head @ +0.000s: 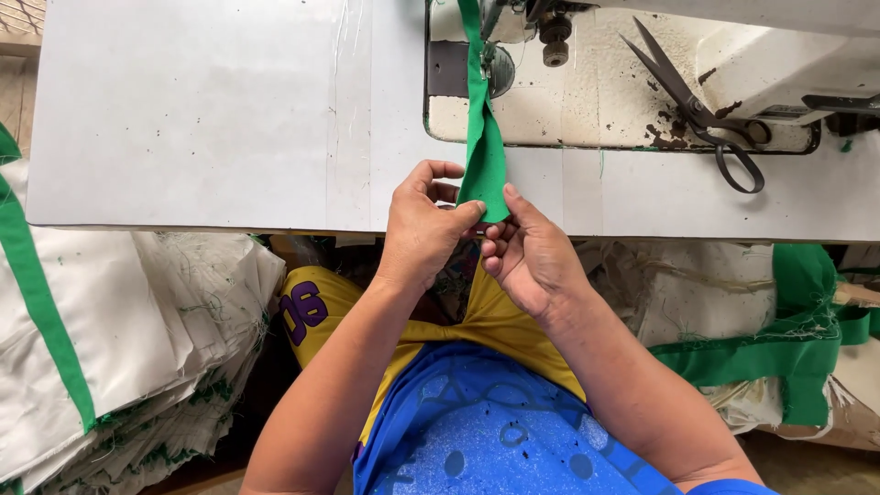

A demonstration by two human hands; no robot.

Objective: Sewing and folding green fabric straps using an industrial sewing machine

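Blue-and-yellow clothing (pixel 477 403) fills the near edge, both forearms reaching away from it to the table's near rim. Left hand (pixel 423 229) is closed in a pinch, thumb and forefinger on the near end of the green fabric strip (pixel 483 156). Right hand (pixel 527 252) is pinched on the same end from the right, thumb up against the strip, other fingers curled under. Strip runs from the hands far across the white sewing table (pixel 211 110) up to the sewing machine (pixel 623 82), under the presser foot area; needle contact not resolvable. It looks folded lengthwise and slightly twisted midway.

Black shears (pixel 706 115) lie on the machine bed, right of the strip, well apart from both hands. Stacks of white fabric with green trim (pixel 110 348) sit lower left; more green-trimmed pieces (pixel 788 348) lower right.

Risks, as I judge them:
- the twist could feed in skewed, giving a crooked seam
- uneven pull between the two pinches could let the fold open
- fingers following the strip toward the needle is the pinch hazard
- shears' open blades sit near the feed path, so a snag is possible if the strip swings right
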